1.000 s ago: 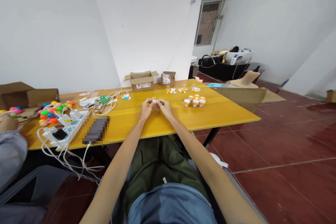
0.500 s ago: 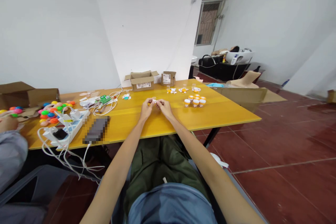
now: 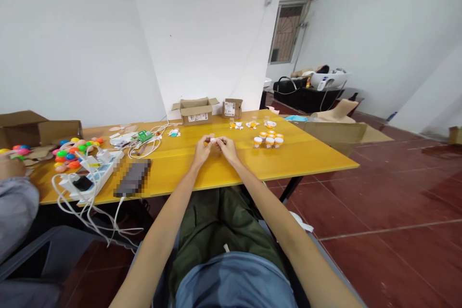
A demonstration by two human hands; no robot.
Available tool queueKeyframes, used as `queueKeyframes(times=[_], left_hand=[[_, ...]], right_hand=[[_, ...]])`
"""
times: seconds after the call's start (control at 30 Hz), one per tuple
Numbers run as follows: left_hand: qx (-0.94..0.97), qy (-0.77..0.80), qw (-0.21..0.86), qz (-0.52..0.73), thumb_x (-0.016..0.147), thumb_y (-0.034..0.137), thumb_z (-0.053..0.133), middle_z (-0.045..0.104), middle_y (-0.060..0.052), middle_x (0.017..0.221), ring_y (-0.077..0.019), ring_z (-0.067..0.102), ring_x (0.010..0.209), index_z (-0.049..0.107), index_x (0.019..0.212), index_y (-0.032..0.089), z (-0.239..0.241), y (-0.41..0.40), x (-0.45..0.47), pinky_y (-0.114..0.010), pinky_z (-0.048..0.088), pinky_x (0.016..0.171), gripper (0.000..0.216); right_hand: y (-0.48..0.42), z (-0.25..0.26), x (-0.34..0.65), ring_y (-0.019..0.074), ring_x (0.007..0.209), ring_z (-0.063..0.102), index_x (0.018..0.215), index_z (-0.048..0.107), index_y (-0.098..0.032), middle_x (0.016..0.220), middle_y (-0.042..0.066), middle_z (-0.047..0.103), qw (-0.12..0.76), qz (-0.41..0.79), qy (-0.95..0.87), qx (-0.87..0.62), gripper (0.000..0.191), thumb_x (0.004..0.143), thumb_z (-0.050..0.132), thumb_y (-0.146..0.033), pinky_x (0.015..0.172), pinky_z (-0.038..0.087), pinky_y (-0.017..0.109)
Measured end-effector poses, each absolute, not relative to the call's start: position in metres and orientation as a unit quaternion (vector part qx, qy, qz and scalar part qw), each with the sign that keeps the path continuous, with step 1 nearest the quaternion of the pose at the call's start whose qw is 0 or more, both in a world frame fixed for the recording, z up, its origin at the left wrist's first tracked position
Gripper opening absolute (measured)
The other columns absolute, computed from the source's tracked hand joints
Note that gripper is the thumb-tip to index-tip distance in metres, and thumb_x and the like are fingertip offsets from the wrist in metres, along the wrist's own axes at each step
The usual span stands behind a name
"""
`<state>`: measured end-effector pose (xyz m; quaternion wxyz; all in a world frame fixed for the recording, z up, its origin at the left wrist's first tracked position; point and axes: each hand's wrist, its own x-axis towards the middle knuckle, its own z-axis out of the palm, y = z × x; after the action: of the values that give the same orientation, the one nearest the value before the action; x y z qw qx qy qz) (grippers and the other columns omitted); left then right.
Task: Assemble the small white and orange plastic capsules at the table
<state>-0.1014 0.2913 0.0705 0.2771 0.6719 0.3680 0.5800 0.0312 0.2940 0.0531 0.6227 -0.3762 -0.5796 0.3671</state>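
Note:
Both my hands meet above the yellow table (image 3: 173, 168), their fingertips closed on a small white piece (image 3: 212, 140). My left hand (image 3: 202, 148) grips it from the left, my right hand (image 3: 225, 147) from the right. What kind of piece it is stays too small to make out, as the fingers cover much of it. To the right stands a group of small tubs (image 3: 269, 139) with white and orange lids. Beyond my hands lie little heaps of white and orange parts (image 3: 238, 125), with small clear cups beside them.
Two cardboard boxes (image 3: 196, 114) stand against the wall. On the left are a power strip (image 3: 104, 173) with tangled white cables, a dark blurred phone (image 3: 133, 178) and colourful balls (image 3: 72, 154). At the far left edge a co-worker's sleeve (image 3: 16, 207) shows.
My fingers have shifted slightly around the small white piece, which shows a little differently between them. The tubs and heaps of parts stay where they were.

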Motion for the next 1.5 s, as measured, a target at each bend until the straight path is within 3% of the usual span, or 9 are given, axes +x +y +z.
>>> queueKeyframes(times=[0.57,1.03,1.5], left_hand=[[0.688,0.381,0.243,0.568,0.078,0.023,0.074,0.074,-0.003,0.087,-0.0191,0.066,0.084,0.070,0.084,0.021,0.076,0.285,-0.101,-0.031,0.051,0.080,0.007],[0.687,0.380,0.274,0.556,0.076,0.032,0.076,0.076,-0.003,0.087,-0.0193,0.067,0.085,0.076,0.087,0.022,0.073,0.288,-0.102,-0.031,0.049,0.077,0.015],[0.701,0.360,0.268,0.554,0.075,0.028,0.075,0.076,-0.003,0.088,-0.0193,0.068,0.083,0.078,0.085,0.023,0.073,0.290,-0.104,-0.030,0.048,0.072,0.011]], right_hand=[[0.294,0.054,0.032,0.0178,0.066,0.061,0.067,0.063,-0.022,0.066,0.001,0.066,0.601,0.379,-0.595,-0.375,0.031,0.080,0.060,-0.050,0.064,0.051,0.029],[0.295,0.053,0.031,0.0141,0.054,0.049,0.060,0.050,-0.023,0.057,-0.002,0.056,0.571,0.387,-0.596,-0.412,0.033,0.085,0.054,-0.045,0.053,0.041,0.026],[0.303,0.046,0.032,0.0152,0.056,0.051,0.063,0.054,-0.023,0.059,-0.001,0.057,0.559,0.393,-0.601,-0.415,0.035,0.088,0.052,-0.048,0.051,0.043,0.026]])
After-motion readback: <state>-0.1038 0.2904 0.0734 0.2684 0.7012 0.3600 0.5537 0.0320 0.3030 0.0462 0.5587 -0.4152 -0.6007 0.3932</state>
